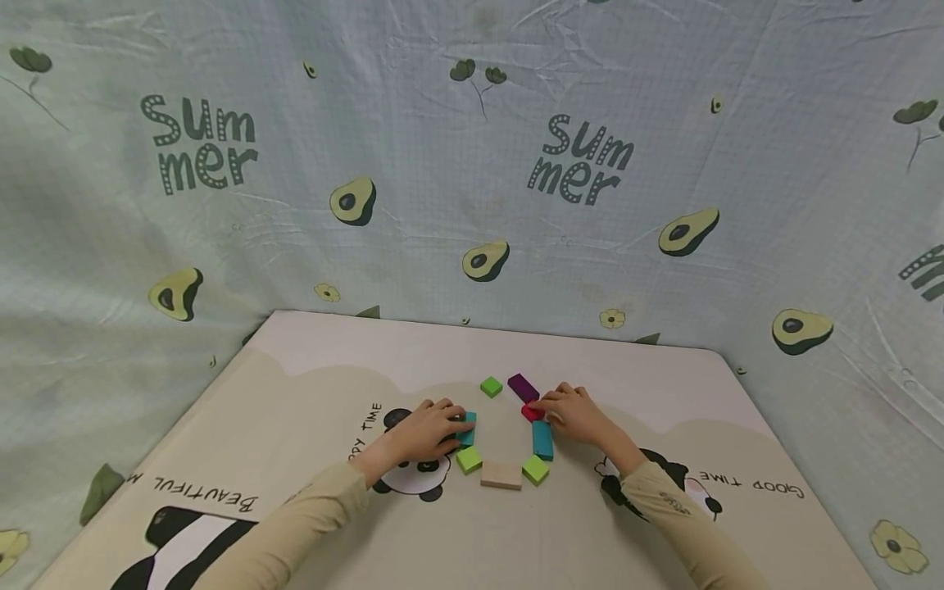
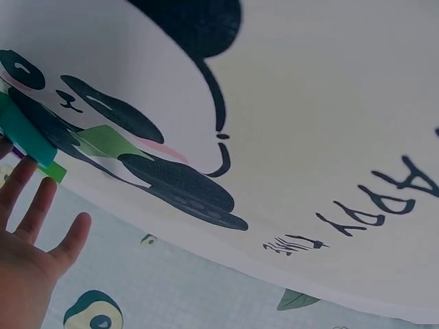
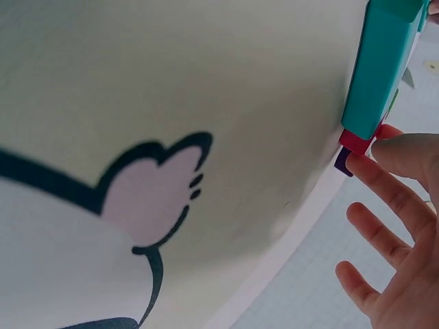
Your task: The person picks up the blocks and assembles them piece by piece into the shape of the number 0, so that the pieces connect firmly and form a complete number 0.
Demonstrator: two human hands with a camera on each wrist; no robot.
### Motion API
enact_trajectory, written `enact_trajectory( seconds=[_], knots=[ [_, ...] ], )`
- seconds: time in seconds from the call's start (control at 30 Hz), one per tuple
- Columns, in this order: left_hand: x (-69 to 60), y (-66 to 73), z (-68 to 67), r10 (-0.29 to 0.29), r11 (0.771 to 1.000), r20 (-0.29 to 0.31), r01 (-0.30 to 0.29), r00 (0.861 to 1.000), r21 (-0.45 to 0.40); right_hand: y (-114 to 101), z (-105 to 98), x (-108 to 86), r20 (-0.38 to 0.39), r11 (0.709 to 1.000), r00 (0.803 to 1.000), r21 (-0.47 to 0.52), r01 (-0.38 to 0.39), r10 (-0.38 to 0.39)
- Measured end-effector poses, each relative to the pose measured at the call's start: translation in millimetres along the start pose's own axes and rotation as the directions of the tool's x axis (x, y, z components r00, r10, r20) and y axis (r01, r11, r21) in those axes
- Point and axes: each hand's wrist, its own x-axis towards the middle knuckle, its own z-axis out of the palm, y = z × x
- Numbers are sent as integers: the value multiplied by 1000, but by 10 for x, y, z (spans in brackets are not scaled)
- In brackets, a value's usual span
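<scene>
Wooden toy blocks form a rough ring on the printed mat. On its left side my left hand (image 1: 426, 432) pinches a teal block (image 1: 467, 437) between thumb and finger; in the left wrist view that block (image 2: 31, 133) is beyond spread fingers, with the thumb out of sight. Across the ring, my right hand (image 1: 578, 415) pinches a red block (image 1: 528, 412) with thumb and index finger. This red block (image 3: 355, 142) sits between a purple block (image 1: 524, 388) and a second teal block (image 1: 542, 441). The right hand's other fingers spread apart.
A green block (image 1: 491, 387) lies at the ring's far side. Nearer, two light-green blocks (image 1: 469, 460) flank a plain wood block (image 1: 501, 475). Panda drawings decorate the table mat (image 1: 590, 533). Behind it hangs an avocado-print curtain (image 1: 413, 123).
</scene>
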Motion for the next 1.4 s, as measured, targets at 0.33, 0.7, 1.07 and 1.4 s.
enact_trajectory(
  seconds=[0.33, 0.7, 1.07, 1.4],
  knots=[
    [-1, 12, -14, -3, 1000, -5, 3, 1000, 12, 5, 10, -17, -1, 1000, 1000, -2, -4, 4],
    [-8, 27, -6, -7, 1000, -3, 7, 1000, 11, -18, 7, -52, -43, 1000, 999, -11, -21, 21],
    [0, 8, -15, -1, 1000, -5, 1, 1000, 29, -102, -56, -72, -16, 999, 999, -2, 49, -49],
    [19, 9, -56, 7, 1000, -4, -7, 1000, 24, -121, -67, -114, 3, 999, 999, 17, 48, -48]
  ],
)
